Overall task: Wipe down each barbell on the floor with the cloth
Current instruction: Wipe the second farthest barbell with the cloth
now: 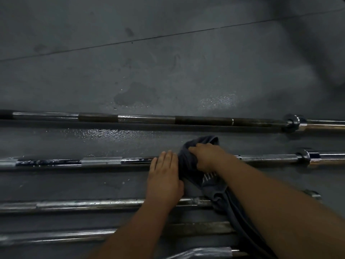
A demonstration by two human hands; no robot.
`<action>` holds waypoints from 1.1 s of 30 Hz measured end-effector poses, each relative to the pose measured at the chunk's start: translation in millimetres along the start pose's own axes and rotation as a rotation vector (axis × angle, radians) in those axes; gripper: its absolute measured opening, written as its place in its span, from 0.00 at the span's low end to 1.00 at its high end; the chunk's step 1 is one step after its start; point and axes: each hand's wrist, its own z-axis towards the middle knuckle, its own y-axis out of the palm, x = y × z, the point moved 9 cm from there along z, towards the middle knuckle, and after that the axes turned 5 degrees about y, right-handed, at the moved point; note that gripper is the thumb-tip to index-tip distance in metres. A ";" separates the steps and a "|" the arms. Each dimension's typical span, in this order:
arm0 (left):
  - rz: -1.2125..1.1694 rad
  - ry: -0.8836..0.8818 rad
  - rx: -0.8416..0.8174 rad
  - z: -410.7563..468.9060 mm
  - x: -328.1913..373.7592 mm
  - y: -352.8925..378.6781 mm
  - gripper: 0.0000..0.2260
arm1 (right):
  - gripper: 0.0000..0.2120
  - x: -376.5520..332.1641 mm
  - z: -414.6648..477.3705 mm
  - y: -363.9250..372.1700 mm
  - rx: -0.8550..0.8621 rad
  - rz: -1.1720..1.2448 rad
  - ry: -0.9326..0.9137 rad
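Grey floor (168, 71) | right hand (207, 156) is gripping bunched cloth (187, 165) on barbell (101, 161) (second from far side) | left hand (164, 176) is lying flat, fingers straight, beside cloth

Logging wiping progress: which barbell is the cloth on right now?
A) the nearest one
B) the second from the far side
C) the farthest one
B: the right hand grips the dark grey cloth bunched over the second barbell from the far side, the left hand lying flat beside it.
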 end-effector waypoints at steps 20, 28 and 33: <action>0.534 0.585 -0.377 -21.6 -47.1 -62.1 0.27 | 0.42 13.6 -64.0 52.1 0.382 0.331 0.150; 0.358 0.341 -0.128 -6.2 -121.1 -28.2 0.25 | 0.44 4.0 -61.8 54.4 0.349 0.325 0.191; 0.341 0.314 -0.087 2.7 -125.5 -28.4 0.21 | 0.44 -0.9 -60.4 52.7 0.310 0.350 0.199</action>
